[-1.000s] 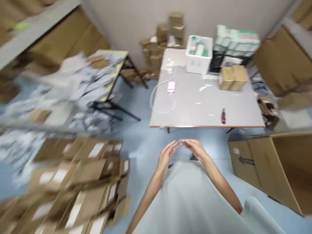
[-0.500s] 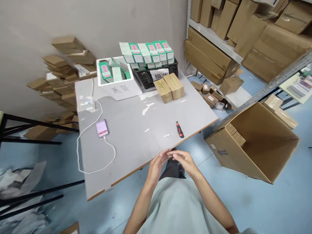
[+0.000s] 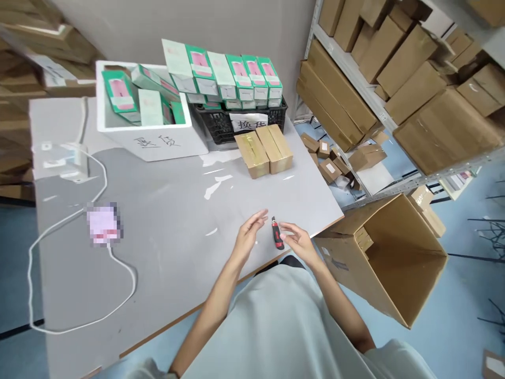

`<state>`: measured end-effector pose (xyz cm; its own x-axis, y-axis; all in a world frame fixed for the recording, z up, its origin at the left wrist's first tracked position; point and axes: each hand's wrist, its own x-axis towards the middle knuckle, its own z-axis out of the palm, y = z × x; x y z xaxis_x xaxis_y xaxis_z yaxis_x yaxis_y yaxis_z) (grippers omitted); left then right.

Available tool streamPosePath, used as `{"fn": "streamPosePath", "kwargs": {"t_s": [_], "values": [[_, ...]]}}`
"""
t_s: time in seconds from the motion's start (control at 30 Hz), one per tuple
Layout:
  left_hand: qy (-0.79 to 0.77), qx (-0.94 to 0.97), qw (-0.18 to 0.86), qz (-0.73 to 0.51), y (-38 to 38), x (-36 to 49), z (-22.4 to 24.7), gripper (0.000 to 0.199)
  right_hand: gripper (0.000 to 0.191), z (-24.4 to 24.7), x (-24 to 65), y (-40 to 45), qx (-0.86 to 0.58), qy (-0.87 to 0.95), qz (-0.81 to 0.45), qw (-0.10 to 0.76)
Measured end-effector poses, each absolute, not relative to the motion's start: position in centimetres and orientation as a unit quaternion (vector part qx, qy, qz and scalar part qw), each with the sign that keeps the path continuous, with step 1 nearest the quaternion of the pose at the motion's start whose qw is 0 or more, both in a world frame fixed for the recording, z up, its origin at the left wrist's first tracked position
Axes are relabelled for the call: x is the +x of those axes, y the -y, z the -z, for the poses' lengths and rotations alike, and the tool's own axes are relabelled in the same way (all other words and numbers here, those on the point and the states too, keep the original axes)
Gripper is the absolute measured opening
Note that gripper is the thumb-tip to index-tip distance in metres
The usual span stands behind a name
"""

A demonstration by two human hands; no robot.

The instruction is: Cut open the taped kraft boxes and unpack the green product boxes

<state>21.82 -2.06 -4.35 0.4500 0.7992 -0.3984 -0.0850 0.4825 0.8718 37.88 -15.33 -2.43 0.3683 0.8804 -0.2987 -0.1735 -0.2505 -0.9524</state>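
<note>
My left hand [image 3: 249,235] is over the front edge of the grey table [image 3: 169,210], fingers apart and nothing in it. To its right, a red and black utility knife [image 3: 277,233] lies on the tabletop. My right hand [image 3: 300,243] is just right of the knife, fingers spread and holding nothing; its fingertips are close to the handle, and whether they touch it I cannot tell. Two small brown boxes [image 3: 264,151] stand side by side farther back, in front of a black crate [image 3: 221,126] filled with green and white boxes [image 3: 240,73].
A white foam box [image 3: 158,145] with green boxes stands at the back left. A phone [image 3: 103,223] on a white cable lies at left. At right are a large open carton [image 3: 379,263] on the floor and shelving [image 3: 355,66] with cartons.
The view has moved closer to the table. My hands have parted from each other and moved forward over the table edge, to either side of the knife.
</note>
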Motion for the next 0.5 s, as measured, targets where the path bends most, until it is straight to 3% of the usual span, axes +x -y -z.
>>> {"fn": "streamPosePath", "kwargs": {"t_s": [0.33, 0.5], "values": [[-0.536, 0.383, 0.678, -0.325, -8.9, 27.1, 8.0, 0.049, 0.084, 9.4, 42.6, -3.6, -0.621, 0.24, -0.57, 0.482], [-0.583, 0.381, 0.642, -0.322, -13.9, 29.1, 10.9, 0.063, 0.088, 13.8, 45.3, -13.2, -0.649, 0.192, -0.594, 0.435]]}}
